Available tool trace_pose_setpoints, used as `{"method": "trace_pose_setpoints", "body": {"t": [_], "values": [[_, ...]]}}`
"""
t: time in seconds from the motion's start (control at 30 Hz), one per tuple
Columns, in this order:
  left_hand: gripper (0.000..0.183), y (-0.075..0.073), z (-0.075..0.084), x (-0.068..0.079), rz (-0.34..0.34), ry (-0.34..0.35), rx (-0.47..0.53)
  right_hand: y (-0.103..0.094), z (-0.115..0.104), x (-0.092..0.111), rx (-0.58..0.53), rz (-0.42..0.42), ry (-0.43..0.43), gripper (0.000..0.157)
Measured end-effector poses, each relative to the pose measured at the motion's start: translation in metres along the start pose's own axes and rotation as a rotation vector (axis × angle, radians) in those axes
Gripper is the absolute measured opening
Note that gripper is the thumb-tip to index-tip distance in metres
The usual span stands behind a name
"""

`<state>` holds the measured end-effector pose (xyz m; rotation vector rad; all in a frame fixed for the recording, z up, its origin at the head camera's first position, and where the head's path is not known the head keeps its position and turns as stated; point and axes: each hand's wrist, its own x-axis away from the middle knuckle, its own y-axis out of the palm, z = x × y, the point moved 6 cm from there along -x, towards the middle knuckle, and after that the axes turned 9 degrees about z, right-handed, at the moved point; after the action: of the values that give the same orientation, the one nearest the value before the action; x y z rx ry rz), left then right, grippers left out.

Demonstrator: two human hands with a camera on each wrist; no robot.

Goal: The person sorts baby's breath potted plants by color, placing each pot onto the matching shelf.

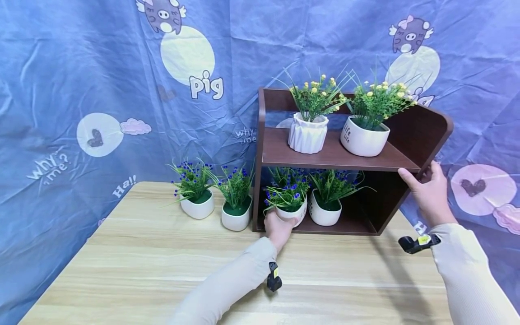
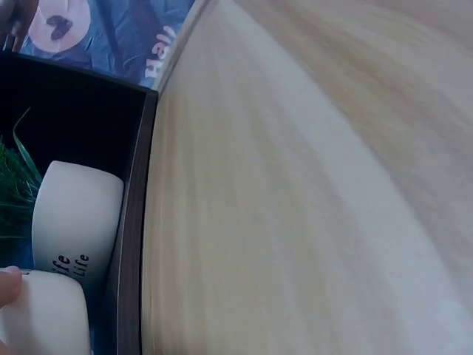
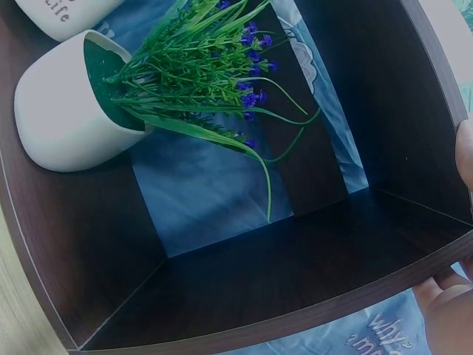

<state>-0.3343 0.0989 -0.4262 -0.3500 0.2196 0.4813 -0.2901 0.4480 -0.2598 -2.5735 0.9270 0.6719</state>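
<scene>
My left hand (image 1: 279, 229) grips a white pot (image 1: 295, 215) of blue-flowered artificial plant at the left of the lower level of a dark brown two-tier shelf (image 1: 317, 162). In the left wrist view, a fingertip rests on this pot (image 2: 48, 314). To its right on the same level stands another white pot (image 1: 326, 212) with blue flowers. My right hand (image 1: 432, 194) holds the shelf's right side, thumb at the front edge and fingers round the panel. The right wrist view shows that hand (image 3: 449, 314) partly, at the panel's edge.
On the upper level stand a ribbed white pot (image 1: 308, 135) and a round white pot (image 1: 365, 140), both with yellow flowers. Two blue-flowered plants in white pots, the farther (image 1: 197, 205) and nearer (image 1: 237, 216), stand on the wooden table (image 1: 162, 262) left of the shelf. A blue printed cloth (image 1: 101, 81) hangs behind.
</scene>
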Motion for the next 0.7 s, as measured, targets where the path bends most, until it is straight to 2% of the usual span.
{"method": "trace_pose_setpoints", "body": {"t": [0.2,0.37,0.7], "values": [[0.051,0.006,0.003,-0.003,0.088,-0.023,-0.013,0.0,-0.001,0.0,-0.005,0.002,-0.001,0.053],[0.051,0.014,0.003,-0.002,0.119,-0.064,0.018,-0.002,-0.001,0.0,0.03,0.01,-0.003,0.053],[0.054,0.024,0.009,0.0,0.166,-0.031,-0.041,-0.001,-0.003,0.002,0.013,0.007,0.002,0.052]]}}
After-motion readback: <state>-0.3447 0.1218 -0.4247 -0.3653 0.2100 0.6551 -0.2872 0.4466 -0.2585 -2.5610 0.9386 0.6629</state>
